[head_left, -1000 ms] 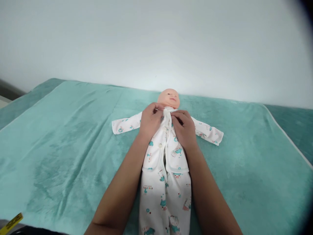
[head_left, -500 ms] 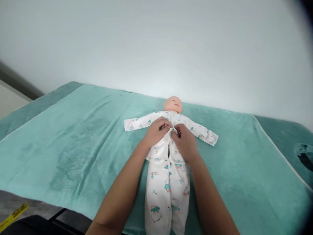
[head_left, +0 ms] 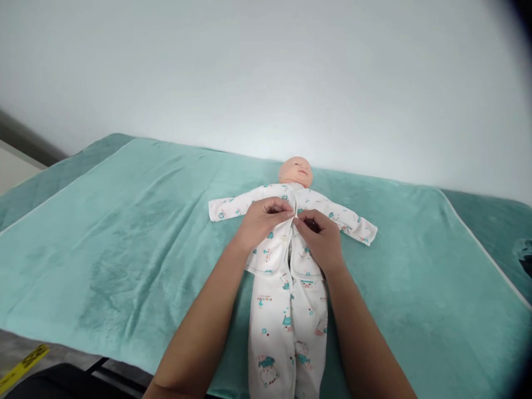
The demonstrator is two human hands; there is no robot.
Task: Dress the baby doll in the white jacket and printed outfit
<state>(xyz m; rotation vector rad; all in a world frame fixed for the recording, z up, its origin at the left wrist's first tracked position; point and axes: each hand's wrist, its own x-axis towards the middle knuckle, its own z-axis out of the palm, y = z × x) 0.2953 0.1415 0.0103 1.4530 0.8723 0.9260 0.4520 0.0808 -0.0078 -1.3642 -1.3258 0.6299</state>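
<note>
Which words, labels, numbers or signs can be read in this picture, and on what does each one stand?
None can be read.
Yellow strip at the lower left edge: dark marks, too blurred to read.
Doll's printed white sleepsuit: small lettering under some of the cartoon prints, too small to read.
The left hand and right hand pinch the sleepsuit's front and carry no text.
</note>
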